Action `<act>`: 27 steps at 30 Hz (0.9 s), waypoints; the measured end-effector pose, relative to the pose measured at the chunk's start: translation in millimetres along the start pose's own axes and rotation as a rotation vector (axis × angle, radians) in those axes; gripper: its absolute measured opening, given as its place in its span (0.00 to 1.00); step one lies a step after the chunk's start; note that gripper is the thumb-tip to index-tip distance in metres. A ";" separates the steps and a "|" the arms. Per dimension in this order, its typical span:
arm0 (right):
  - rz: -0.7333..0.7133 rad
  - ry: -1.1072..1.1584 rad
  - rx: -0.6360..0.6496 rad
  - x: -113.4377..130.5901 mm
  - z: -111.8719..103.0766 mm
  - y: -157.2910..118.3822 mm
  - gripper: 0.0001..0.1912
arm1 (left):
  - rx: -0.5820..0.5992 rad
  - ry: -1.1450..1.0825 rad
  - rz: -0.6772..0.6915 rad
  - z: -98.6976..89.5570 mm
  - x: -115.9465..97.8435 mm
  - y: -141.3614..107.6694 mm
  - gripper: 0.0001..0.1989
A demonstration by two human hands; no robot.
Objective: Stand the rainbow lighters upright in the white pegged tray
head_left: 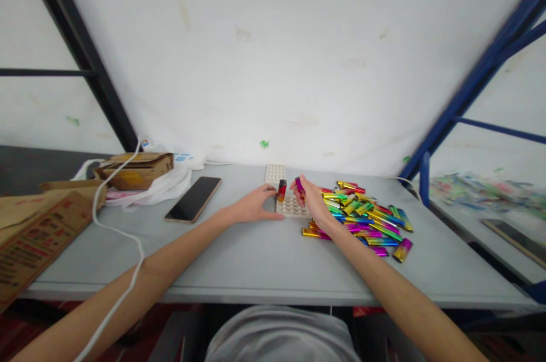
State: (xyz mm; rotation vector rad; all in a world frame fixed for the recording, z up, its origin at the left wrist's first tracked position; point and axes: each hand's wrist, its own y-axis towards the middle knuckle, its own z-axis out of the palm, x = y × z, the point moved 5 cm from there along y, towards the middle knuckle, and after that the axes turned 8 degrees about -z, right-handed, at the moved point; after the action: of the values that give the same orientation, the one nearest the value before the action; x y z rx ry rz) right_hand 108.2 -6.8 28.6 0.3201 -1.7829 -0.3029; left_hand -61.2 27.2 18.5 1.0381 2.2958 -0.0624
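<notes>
Pale grey flat tabletop (239,262) below a stained white wall sheet (290,60); black metal frame post (81,49) at ten o'clock, blue metal frame post (478,80) at two o'clock.

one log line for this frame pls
left hand steadies tray | right hand holds lighter over tray | one lighter standing in tray | pile of lighters to its right

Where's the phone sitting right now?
In the head view, the phone lies flat on the table, left of the left hand, beside the white plastic bag.
</notes>
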 end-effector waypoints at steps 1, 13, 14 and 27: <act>-0.043 -0.026 -0.012 1.5 -1.5 0.7 0.33 | -0.002 -0.005 0.003 0.0 0.1 0.1 0.35; -0.318 -0.712 0.082 27.2 -4.1 -7.5 0.18 | 0.000 0.002 0.012 0.9 0.6 -0.2 0.34; -0.292 -0.697 0.083 27.3 -4.5 -7.6 0.18 | 0.001 0.002 0.009 1.0 0.7 -0.1 0.34; -0.309 -1.094 0.237 20.7 7.3 -5.1 0.21 | -0.018 -0.007 0.019 1.7 3.5 0.7 0.34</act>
State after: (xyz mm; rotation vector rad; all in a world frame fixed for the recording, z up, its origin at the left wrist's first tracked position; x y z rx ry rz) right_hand 96.7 -19.0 43.7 0.6862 -2.8599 -0.5510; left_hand -61.6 29.5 15.4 1.0483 2.2756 -0.0375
